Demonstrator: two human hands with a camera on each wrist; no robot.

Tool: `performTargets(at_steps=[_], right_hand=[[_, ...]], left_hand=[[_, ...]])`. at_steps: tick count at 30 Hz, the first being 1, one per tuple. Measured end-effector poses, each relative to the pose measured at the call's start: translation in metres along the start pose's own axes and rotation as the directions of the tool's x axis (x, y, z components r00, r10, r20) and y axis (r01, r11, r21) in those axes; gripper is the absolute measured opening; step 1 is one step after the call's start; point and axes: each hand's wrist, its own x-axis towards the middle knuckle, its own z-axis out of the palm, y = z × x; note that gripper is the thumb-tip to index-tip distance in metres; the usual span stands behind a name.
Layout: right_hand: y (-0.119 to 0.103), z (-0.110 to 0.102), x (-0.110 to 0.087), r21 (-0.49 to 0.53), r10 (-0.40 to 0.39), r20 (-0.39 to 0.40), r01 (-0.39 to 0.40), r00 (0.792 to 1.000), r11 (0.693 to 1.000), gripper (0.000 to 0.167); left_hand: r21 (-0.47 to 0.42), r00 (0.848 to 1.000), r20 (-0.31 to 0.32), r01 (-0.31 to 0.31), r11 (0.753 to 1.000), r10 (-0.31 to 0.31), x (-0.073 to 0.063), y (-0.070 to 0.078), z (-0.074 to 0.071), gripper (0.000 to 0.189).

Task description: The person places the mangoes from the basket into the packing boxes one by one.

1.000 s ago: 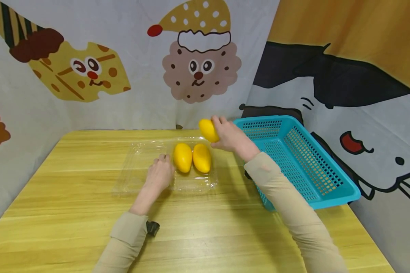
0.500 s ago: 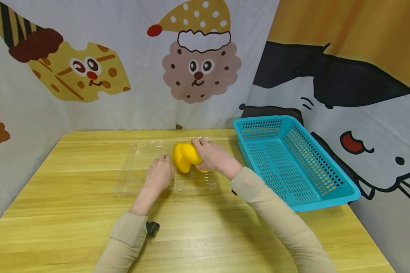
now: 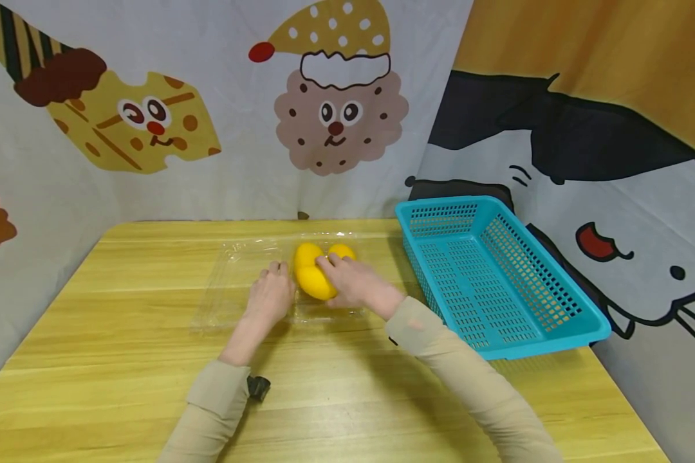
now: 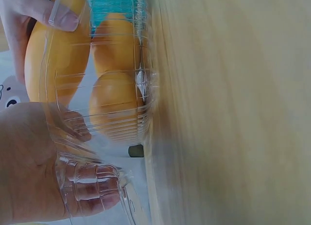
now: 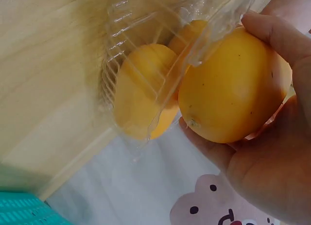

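Three mangoes, one clear clamshell, one basket, two hands. Held mango (image 3: 315,283) is over the right half of the clear clamshell (image 3: 237,283), right hand (image 3: 356,280) grasping it; I can't tell if it touches the others. Left mango (image 3: 307,254) and right mango (image 3: 343,251) sit side by side in that half. Left hand (image 3: 271,296) pinches the fold between the halves.

Versus one second back, I see the held mango brought from the far right corner to the near side of the pair; left hand, clamshell, basket unchanged.

Blue basket (image 3: 486,283) at right, on the wooden table (image 3: 324,399); printed cloth (image 3: 237,128) behind. Black device (image 3: 259,387) by the left cuff. On my head view, right hand and held mango partly block the resting pair.
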Motion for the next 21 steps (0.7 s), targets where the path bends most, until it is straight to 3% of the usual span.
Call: performTargets(at_steps=[21], right_hand=[[0.000,0.017,-0.002,0.026,-0.021,0.090,0.019,0.996,0.999,0.078]], left_hand=[[-0.003,1.000,-0.010,-0.008,1.000,0.008,0.000,0.001,0.000,0.045]])
